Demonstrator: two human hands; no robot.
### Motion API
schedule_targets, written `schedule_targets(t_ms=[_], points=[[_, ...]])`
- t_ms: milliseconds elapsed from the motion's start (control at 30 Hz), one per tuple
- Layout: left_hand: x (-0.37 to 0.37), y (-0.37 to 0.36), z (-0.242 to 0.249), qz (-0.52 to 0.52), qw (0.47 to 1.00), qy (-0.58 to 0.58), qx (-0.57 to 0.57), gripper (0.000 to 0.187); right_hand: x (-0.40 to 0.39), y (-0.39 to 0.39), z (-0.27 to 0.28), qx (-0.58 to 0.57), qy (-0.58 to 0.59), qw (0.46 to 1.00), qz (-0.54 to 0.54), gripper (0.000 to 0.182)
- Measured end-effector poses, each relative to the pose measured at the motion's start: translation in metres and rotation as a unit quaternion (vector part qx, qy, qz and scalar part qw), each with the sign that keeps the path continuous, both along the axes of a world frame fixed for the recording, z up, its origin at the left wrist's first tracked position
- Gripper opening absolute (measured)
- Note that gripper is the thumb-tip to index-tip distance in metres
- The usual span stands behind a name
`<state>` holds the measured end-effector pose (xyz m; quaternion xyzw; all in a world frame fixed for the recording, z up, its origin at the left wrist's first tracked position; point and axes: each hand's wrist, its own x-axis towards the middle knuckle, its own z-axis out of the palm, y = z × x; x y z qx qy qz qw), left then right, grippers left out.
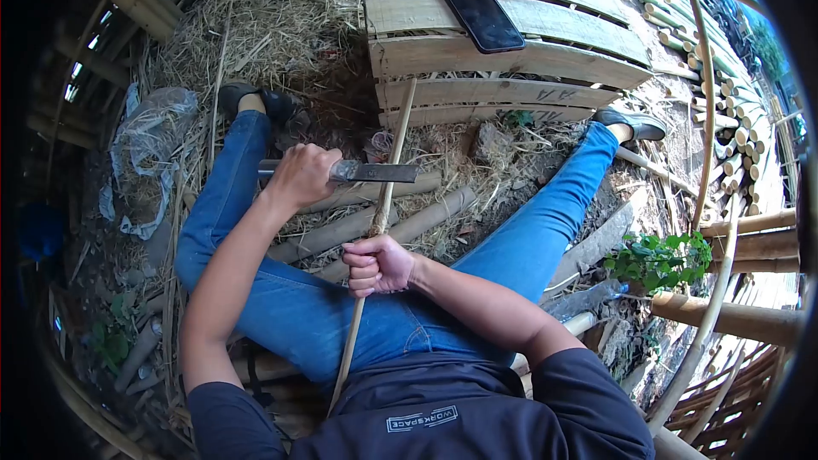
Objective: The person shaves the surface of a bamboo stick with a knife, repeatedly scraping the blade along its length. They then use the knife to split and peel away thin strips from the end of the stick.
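My left hand (302,175) is closed around the handle of a large knife, whose flat, square-ended blade (385,173) points to the right. The blade crosses a slender bamboo stick (395,140) at its upper part. Lower down, my right hand (377,266) grips the same stick in a fist, just below a knobbly node. The stick's far end overlaps the front of a wooden slatted crate (511,60), and its near end runs down between my thighs to my shirt.
A black phone (482,15) lies on the crate. Cut bamboo poles (741,149) are stacked at the right, near a leafy green plant (660,261). Straw (281,17) covers the ground at the upper left, beside a crumpled plastic bag (153,140). Thicker poles (426,213) lie between my legs.
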<state>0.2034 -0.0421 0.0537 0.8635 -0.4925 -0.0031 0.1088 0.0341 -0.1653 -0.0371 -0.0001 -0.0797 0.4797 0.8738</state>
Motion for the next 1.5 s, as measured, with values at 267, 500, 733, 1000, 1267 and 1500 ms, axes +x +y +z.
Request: schedule_targets(t_ms=[267,500,733,1000,1267,1500], points=[[-0.036,0.022,-0.003,-0.037,0.994,0.067,0.076,0.011,0.000,0.001,-0.002,-0.012,-0.004,1.000,0.004,0.049],[-0.024,0.009,-0.019,-0.057,0.992,-0.008,0.109,0.013,-0.002,0.000,-0.004,-0.008,-0.004,1.000,-0.012,0.049],[-0.028,0.010,-0.027,-0.055,0.997,0.028,0.043,0.012,-0.001,-0.001,-0.006,0.003,0.007,1.000,-0.013,0.049],[-0.029,0.008,-0.035,-0.054,0.984,0.170,0.007,0.015,0.000,-0.003,-0.007,0.014,0.005,1.000,-0.011,0.049],[-0.028,-0.003,-0.014,-0.063,0.980,0.189,-0.025,0.016,-0.002,-0.002,0.003,-0.015,0.018,1.000,-0.009,0.047],[-0.015,-0.008,-0.026,-0.032,0.998,0.027,0.051,0.011,-0.003,-0.001,-0.001,-0.025,0.014,0.999,-0.013,0.047]])
